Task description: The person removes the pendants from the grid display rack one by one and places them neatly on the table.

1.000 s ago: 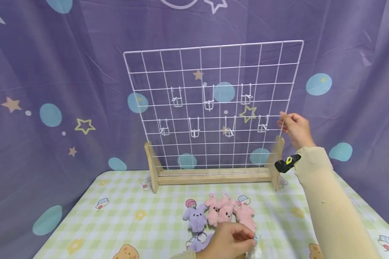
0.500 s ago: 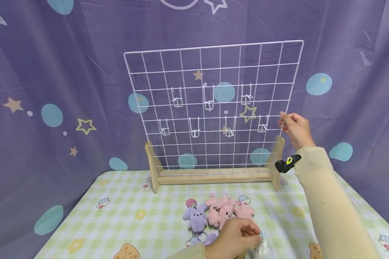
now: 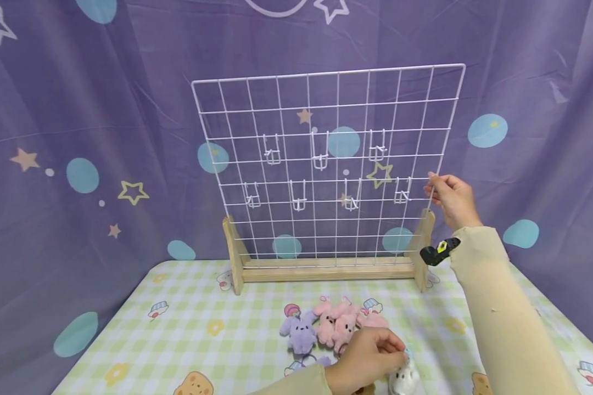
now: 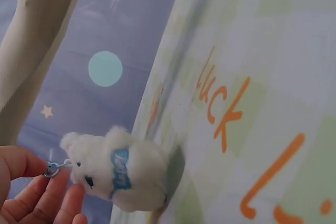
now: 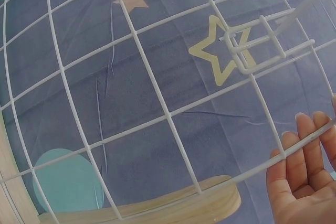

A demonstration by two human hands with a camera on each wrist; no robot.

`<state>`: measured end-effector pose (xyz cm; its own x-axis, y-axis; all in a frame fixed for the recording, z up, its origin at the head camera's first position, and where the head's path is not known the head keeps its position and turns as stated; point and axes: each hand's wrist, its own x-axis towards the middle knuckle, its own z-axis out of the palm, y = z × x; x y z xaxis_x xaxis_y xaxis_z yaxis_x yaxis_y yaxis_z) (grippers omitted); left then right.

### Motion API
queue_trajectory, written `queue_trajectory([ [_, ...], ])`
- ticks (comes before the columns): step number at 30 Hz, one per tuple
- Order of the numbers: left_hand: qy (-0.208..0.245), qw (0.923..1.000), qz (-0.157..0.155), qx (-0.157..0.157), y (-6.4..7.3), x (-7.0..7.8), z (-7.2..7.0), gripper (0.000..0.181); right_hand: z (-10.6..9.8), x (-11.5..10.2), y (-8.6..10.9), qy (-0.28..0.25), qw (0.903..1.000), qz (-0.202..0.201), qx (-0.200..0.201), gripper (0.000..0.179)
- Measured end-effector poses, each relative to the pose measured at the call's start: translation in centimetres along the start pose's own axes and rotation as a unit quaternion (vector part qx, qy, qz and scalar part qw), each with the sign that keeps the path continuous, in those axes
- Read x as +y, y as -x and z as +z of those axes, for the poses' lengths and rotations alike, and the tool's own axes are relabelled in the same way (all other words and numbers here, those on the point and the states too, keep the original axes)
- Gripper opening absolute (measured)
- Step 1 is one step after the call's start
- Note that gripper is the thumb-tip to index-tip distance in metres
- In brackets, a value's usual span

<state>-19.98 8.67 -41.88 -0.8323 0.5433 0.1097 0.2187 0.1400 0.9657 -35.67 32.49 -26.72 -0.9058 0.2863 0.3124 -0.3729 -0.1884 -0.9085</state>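
A white plush bear keychain (image 3: 404, 378) with a blue printed band dangles from my left hand (image 3: 368, 356). Thumb and finger pinch its blue metal ring (image 4: 51, 169), and the bear leans sideways in the left wrist view, close over the tablecloth. My right hand (image 3: 454, 198) grips the right edge of a white wire grid panel (image 3: 338, 73), thumb on one side of the rod and fingers on the other. Several white wire hooks (image 3: 320, 161) hang on the panel in two rows, bare of anything.
Pink plush keychains (image 3: 344, 326) and a purple plush (image 3: 301, 332) lie by my left hand, which partly covers others. Something brown and furry (image 3: 365, 389) shows below it. The grid stands in a wooden base (image 3: 328, 272) on a checked tablecloth (image 3: 188, 323), before a purple curtain (image 3: 104, 99).
My left hand has moved right and a little up with the white bear, which shows more fully now. The right hand keeps its hold on the grid edge.
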Motion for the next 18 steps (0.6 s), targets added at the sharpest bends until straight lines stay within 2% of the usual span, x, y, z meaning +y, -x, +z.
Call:
queue_trajectory([
  [4,0.016,0.9989,-0.036,0.025,-0.4,-0.2,0.3,0.006,0.0,0.1,0.0,-0.002,1.0000,0.001,-0.002,0.021],
  [8,0.029,0.9977,-0.050,0.034,-0.6,-0.5,0.1,0.007,0.0,0.2,-0.1,-0.003,1.0000,0.000,-0.005,0.021],
  [18,-0.002,0.9980,-0.025,0.059,-1.1,-1.3,-1.2,0.008,-0.2,0.2,-0.2,-0.001,1.0000,-0.005,-0.003,0.022],
])
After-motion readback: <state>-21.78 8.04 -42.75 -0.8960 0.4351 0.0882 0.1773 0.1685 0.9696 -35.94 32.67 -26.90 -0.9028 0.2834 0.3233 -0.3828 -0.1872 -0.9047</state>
